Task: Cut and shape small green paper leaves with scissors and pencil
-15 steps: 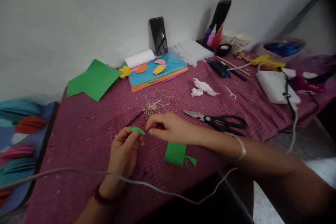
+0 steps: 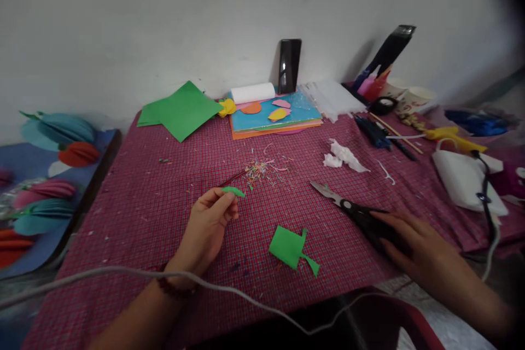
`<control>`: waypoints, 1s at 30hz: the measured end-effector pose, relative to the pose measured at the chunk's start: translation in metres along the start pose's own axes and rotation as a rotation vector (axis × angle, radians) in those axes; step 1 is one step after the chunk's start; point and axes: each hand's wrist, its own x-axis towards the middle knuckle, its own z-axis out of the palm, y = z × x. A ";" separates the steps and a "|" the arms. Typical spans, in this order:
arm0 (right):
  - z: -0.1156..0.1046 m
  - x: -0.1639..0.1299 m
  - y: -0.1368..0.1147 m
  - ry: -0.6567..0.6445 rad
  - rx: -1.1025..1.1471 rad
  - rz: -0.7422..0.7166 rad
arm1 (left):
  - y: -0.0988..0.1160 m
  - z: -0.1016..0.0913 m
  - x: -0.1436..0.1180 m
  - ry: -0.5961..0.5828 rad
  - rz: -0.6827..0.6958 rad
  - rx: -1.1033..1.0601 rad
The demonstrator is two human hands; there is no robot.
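Between the thumb and fingers of my left hand (image 2: 211, 224) is a small curved piece of green paper (image 2: 233, 191). My right hand (image 2: 422, 243) is at the black handles of the scissors (image 2: 348, 206), its fingers closing round them. The scissors lie on the cloth, blades pointing to the upper left. A green paper offcut (image 2: 287, 247) with thin torn-looking strips rests between my two hands. Just beyond my left hand, a heap of fine coloured paper clippings (image 2: 260, 170) covers the end of a thin dark stick (image 2: 232, 178).
Green sheets (image 2: 188, 112) and a stack of coloured paper (image 2: 254, 120) lie at the back, near an upright phone (image 2: 290, 65). Crumpled white tissue (image 2: 346, 156) and a white box (image 2: 465, 180) are to the right. A pale cable (image 2: 229, 289) crosses in front of me.
My right hand has moved away from beside my left hand, rightwards to the scissors' handles. My left hand keeps its pinch on the green paper piece. The view has shifted left.
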 end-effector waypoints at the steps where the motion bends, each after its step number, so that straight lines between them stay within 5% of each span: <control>1: -0.002 0.004 -0.002 -0.040 0.000 0.024 | 0.000 0.001 0.000 0.001 0.004 0.001; 4: -0.013 0.017 -0.008 -0.152 0.119 0.135 | 0.002 0.002 -0.001 0.012 0.017 -0.002; 9: -0.030 0.036 -0.013 -0.116 0.724 0.369 | 0.011 0.002 0.001 0.005 0.053 -0.075; 11: -0.033 0.048 -0.021 -0.203 0.893 0.396 | 0.015 0.000 0.002 0.001 0.065 -0.112; 14: -0.030 0.071 -0.042 -0.375 1.088 0.306 | 0.019 -0.002 0.004 0.013 0.063 -0.158; 20: -0.006 0.118 -0.099 -0.533 1.225 -0.169 | 0.024 -0.003 0.006 0.038 0.051 -0.208; 30: 0.021 0.134 -0.129 -0.692 1.300 -0.078 | 0.030 -0.002 0.005 0.062 0.026 -0.245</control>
